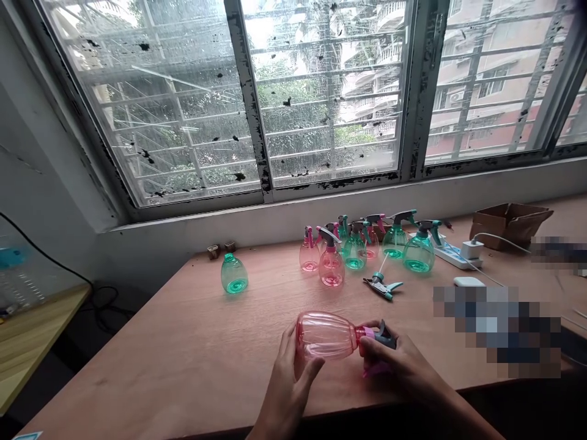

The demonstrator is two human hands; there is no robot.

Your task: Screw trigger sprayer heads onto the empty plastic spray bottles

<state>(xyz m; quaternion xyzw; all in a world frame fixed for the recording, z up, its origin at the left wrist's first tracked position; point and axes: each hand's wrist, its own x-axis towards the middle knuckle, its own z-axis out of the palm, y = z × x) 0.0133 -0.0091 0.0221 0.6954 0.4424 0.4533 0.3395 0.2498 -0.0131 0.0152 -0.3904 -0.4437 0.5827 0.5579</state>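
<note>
A clear pink spray bottle point(326, 335) lies sideways in the air above the table, its base to the left. My left hand point(293, 373) is wrapped round the base end, thumb below. At the neck, my right hand point(389, 353) grips the grey and pink spray head point(384, 335), which sits at the bottle's mouth; how tightly it is seated cannot be made out. Behind them a loose teal and grey spray head point(383, 286) lies on the table with its tube pointing up and back. A green bottle without a head point(234, 275) stands at the left.
Several pink and green spray bottles with heads point(355, 249) stand near the window wall. To their right are a white power strip point(456, 252) with a plugged-in charger, cables and an open cardboard box point(509, 223). The wooden table's point(183, 354) front edge runs below my hands.
</note>
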